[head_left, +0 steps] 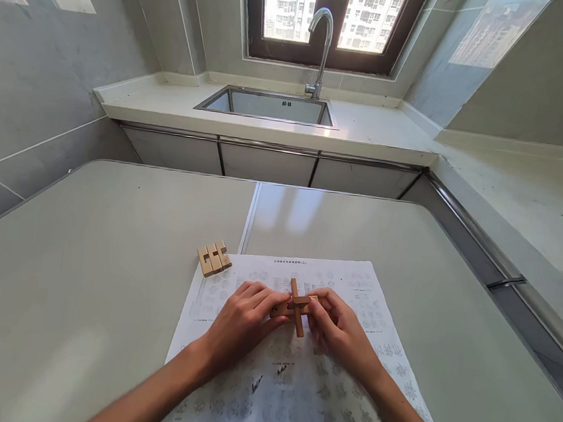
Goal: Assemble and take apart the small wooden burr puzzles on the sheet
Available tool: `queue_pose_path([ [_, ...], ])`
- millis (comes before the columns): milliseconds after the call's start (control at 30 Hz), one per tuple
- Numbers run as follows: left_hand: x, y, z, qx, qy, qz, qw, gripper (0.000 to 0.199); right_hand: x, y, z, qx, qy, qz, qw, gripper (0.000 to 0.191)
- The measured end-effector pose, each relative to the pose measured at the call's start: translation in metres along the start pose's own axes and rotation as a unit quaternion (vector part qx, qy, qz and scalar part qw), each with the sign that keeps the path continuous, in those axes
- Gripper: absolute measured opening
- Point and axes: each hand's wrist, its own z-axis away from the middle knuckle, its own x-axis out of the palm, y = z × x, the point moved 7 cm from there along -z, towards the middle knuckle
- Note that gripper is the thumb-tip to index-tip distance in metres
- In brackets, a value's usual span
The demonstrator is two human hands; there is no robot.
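Note:
Above the middle of a printed sheet, both hands hold crossed brown wooden pieces. One narrow stick stands across the others, its ends sticking out toward the top and bottom. My left hand pinches the left end of the flat pieces between thumb and fingers. On the right end, my right hand has its thumb and fingertips closed. Lighter notched wooden pieces lie side by side at the sheet's upper left corner, untouched by either hand.
The sheet lies on a pale table with a seam. Beyond its far edge are a counter, a sink and a faucet below a window. A metal rail runs along the right side.

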Motion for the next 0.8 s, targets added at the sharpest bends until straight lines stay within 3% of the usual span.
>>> queue_pose_path([
  [267,-0.008,0.005,-0.004,-0.006,0.023,0.016,1.000,0.022,0.000,0.004,-0.002,0.064,-0.028,-0.081,0.994,0.052],
  [433,-0.014,0.006,-0.004,-0.008,0.064,0.034,0.997,0.026,0.002,0.005,-0.002,0.037,-0.034,-0.058,0.997,0.050],
  [600,-0.022,0.011,-0.004,-0.002,0.119,0.042,0.992,0.014,0.010,0.002,0.001,0.000,-0.052,-0.016,0.999,0.047],
  [800,-0.026,0.017,-0.005,0.030,0.134,0.035,0.990,0.017,0.006,-0.001,0.002,-0.029,-0.016,0.037,0.999,0.043],
])
